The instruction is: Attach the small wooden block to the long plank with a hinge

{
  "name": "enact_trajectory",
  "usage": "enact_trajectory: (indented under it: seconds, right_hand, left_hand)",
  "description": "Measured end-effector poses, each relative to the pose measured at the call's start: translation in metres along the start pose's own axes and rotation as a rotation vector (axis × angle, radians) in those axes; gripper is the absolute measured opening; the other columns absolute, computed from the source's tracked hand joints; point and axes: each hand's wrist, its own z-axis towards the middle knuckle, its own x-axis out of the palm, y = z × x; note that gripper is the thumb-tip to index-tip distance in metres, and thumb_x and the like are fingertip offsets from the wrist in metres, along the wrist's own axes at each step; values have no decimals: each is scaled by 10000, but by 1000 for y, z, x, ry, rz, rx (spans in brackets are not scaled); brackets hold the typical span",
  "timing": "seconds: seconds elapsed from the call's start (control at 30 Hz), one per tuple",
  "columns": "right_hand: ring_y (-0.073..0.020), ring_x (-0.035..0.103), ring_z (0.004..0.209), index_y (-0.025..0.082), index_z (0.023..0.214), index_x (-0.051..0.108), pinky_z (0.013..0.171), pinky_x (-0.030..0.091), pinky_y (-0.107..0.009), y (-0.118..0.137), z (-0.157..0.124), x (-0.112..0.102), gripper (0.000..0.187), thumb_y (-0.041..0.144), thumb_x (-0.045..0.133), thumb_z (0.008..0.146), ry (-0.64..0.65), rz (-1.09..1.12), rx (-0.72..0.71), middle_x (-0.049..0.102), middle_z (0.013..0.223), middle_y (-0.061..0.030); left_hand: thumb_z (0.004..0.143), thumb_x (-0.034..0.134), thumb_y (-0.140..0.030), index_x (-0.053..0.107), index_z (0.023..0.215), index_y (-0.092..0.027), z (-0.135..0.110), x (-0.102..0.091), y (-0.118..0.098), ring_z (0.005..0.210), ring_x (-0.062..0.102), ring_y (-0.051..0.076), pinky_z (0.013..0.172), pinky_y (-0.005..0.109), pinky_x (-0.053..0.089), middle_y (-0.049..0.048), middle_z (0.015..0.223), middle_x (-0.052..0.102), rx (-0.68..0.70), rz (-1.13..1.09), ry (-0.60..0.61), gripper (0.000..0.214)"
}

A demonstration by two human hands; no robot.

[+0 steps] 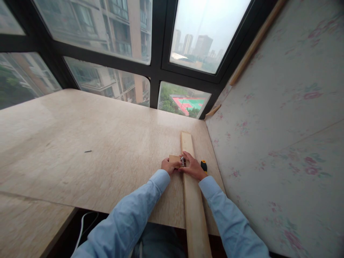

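In the head view, the left hand (169, 166) pinches a small wooden block (174, 158) at the left edge of a long plank (195, 211); the right hand (195, 168) pinches a metal fitting (183, 162) above the plank, just left of a black-and-yellow handle (204, 165).

wooden plank (197, 215): pale straw, faint grain | small wooden block (173, 159): light tan | metal fitting (183, 162): silver | tool handle (204, 165): black with yellow | shirt sleeves (129, 218): plain light blue | countertop (120, 150): cream-beige, brownish veined mottling | wallpaper (268, 107): off-white, pink flowers, grey-green leaves | window frame (155, 86): near-black | cable (81, 227): white | sports court (189, 104): green, pinkish red
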Motion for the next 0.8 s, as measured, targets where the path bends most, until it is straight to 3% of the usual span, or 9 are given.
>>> enact_trajectory:
  seconds: [0.23,0.5,0.63,0.8]
  right_hand:
    - [-264,515,1273,160,1409,381,1097,371,-448,-5,0,3,880,279,798,643,-1,-4,-25,560,1337,-168]
    - [-273,461,1318,151,1406,428,1132,322,-465,-7,0,0,828,413,768,698,13,-104,-89,514,1393,-170]
    - [-241,467,1321,204,1376,500,1126,348,-445,-2,1,-5,618,440,653,826,-6,-126,-129,519,1408,-122]
    - [-207,557,1229,198,1191,663,1072,421,-409,6,6,-12,337,327,481,938,1,-199,-193,630,1281,-102]
  left_hand:
    - [580,734,-14,599,843,-124,1,2,1,674,671,199,531,288,565,47,781,678,-25,29,-20,316]
    - [502,747,2,626,800,-92,2,4,6,614,653,210,483,300,545,84,758,683,9,-61,-48,335]
    - [484,768,-5,642,814,-80,1,6,6,612,656,203,511,301,560,85,745,688,20,-100,-59,361]
    - [470,782,-9,630,814,-82,-2,7,4,597,652,196,494,295,557,68,719,682,-5,-103,-81,383]
